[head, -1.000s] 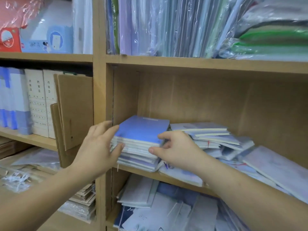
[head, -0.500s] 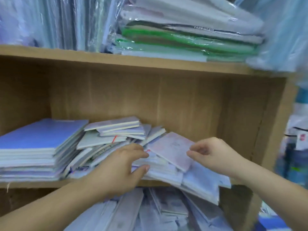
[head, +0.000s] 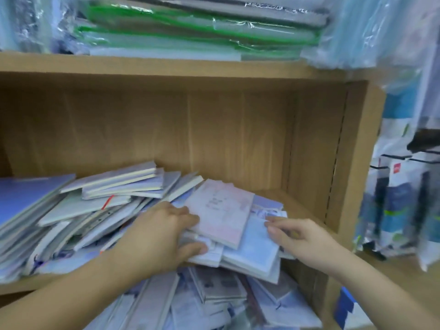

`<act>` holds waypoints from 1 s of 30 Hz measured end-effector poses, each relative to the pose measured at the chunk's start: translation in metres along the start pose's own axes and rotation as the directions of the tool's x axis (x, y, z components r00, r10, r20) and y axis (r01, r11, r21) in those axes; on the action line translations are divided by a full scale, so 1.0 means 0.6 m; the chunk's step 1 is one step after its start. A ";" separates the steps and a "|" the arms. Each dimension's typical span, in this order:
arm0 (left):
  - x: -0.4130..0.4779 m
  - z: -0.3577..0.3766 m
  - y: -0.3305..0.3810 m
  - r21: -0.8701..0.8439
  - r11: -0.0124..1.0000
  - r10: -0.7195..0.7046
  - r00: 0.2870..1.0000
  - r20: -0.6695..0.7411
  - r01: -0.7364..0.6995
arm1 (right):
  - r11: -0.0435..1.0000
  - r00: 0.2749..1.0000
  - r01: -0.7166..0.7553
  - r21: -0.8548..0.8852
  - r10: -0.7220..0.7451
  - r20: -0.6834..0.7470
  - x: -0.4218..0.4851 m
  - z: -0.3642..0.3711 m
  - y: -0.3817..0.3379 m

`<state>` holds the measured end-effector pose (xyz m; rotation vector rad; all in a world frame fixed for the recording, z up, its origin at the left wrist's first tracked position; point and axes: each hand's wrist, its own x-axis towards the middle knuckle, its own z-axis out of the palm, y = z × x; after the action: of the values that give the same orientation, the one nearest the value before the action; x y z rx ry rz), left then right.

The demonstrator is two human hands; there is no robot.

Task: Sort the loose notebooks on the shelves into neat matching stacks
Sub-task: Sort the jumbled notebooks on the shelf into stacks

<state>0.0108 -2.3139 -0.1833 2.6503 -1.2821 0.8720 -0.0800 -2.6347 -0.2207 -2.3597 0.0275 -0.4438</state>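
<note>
A loose heap of pale notebooks (head: 114, 206) sprawls across the wooden shelf board (head: 307, 208). At the far left lies a neat stack with a blue cover (head: 21, 196). On top of the heap's right part rests a pinkish-white notebook (head: 221, 210). My left hand (head: 164, 236) grips the left edge of a small bundle under that notebook, fingers above and thumb below. My right hand (head: 300, 236) pinches the right edge of a light blue notebook (head: 252, 248) lying beneath the pink one.
The shelf above carries plastic-wrapped green and grey packs (head: 190, 32). More loose notebooks (head: 214, 298) are piled on the shelf below. The cabinet's right side panel (head: 352, 163) closes the compartment. Packaged goods (head: 402, 198) hang to the right.
My view swung right, from the blue stack to the loose heap. Both hands left the blue stack and took hold of notebooks at the heap's right end, the right hand dropping lower.
</note>
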 end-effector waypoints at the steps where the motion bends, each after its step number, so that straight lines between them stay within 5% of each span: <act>1: -0.004 0.005 0.006 -0.012 1.000 0.013 0.999 -0.047 -0.014 | 1.000 1.000 -0.005 0.003 0.005 -0.022 -0.002 0.003 0.002; 8: -0.001 0.009 0.032 -0.050 0.995 0.090 0.996 -0.017 -0.091 | 0.954 0.993 -0.120 0.273 0.116 0.030 -0.008 -0.008 -0.013; 14: 0.009 -0.016 0.039 0.016 0.972 0.227 0.960 0.164 -0.232 | 0.988 0.987 -0.089 0.127 0.105 -0.124 -0.019 -0.014 -0.037; 19: 0.015 -0.031 0.109 -0.031 0.984 0.173 0.983 -0.059 -0.175 | 0.968 0.957 -0.033 0.247 0.102 -0.273 -0.051 -0.013 -0.055; 21: 0.021 -0.017 0.158 0.008 0.986 0.166 0.984 -0.059 -0.166 | 0.906 0.891 -0.136 0.400 0.289 -0.350 -0.065 -0.021 -0.054; 23: 0.018 0.006 0.197 0.054 0.976 0.209 0.978 0.009 -0.210 | 0.728 0.849 -0.262 0.633 0.487 -0.208 -0.083 -0.037 -0.055; 26: 0.021 0.028 0.210 0.022 0.960 0.275 0.957 0.093 -0.278 | 0.578 0.867 -0.337 0.743 0.498 0.005 -0.113 -0.044 -0.043; 30: 0.025 0.022 0.213 -0.128 0.977 0.192 0.969 0.159 -0.172 | 0.541 0.852 -0.218 0.812 0.512 -0.112 -0.121 -0.016 -0.029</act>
<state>-0.0703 -2.4112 -0.2089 2.5968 -1.5852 0.5798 -0.1529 -2.6177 -0.2247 -1.3200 0.4193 -0.5103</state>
